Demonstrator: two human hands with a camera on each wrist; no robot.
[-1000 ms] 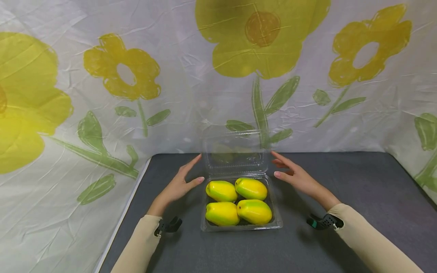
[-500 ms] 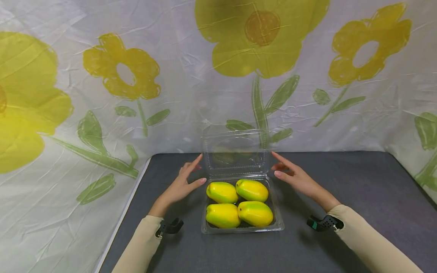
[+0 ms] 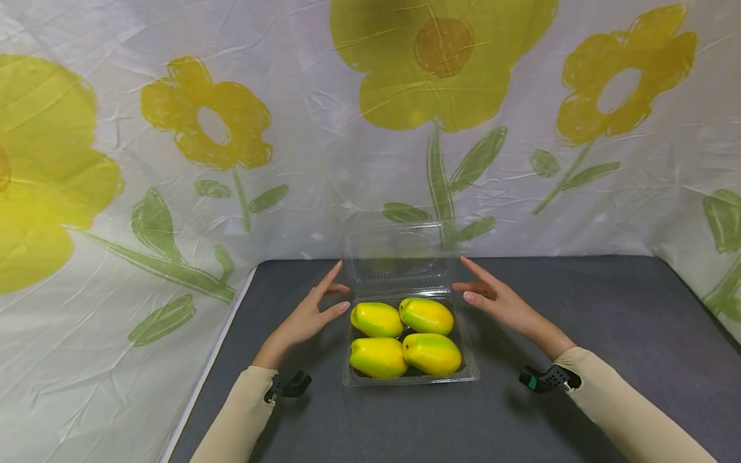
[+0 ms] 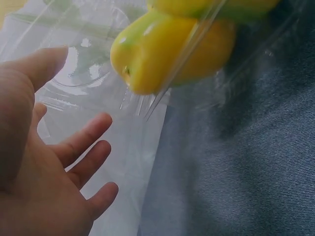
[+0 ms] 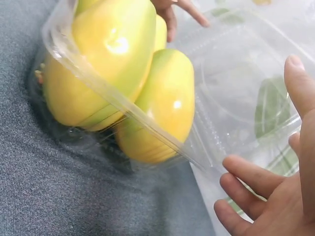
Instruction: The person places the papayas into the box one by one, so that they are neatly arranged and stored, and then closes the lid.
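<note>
A clear plastic clamshell box (image 3: 469, 378) lies on the dark table with its lid (image 3: 399, 273) raised at the back. Inside its base sit several yellow-green oblong fruits (image 3: 431, 354), like mangoes or small papayas. My left hand (image 3: 307, 318) is at the box's back left corner, fingers spread and mostly straight beside the lid. Mirroring it at the back right corner, my right hand (image 3: 503, 302) has its fingers extended toward the lid. Some fingertips reach the lid's sides near the hinge; whether they touch I cannot tell. Both wrist views show bare palms with nothing held.
A dark grey cloth covers the table (image 3: 579, 308). Behind it and to the left hangs a white sheet (image 3: 312, 161) printed with yellow flowers. Black straps (image 3: 289, 386) circle both wrists.
The box and fruits shift slightly toward me, then back away from me. Fingers of both hands have stretched inward toward the lid; the arms stay nearly in place.
</note>
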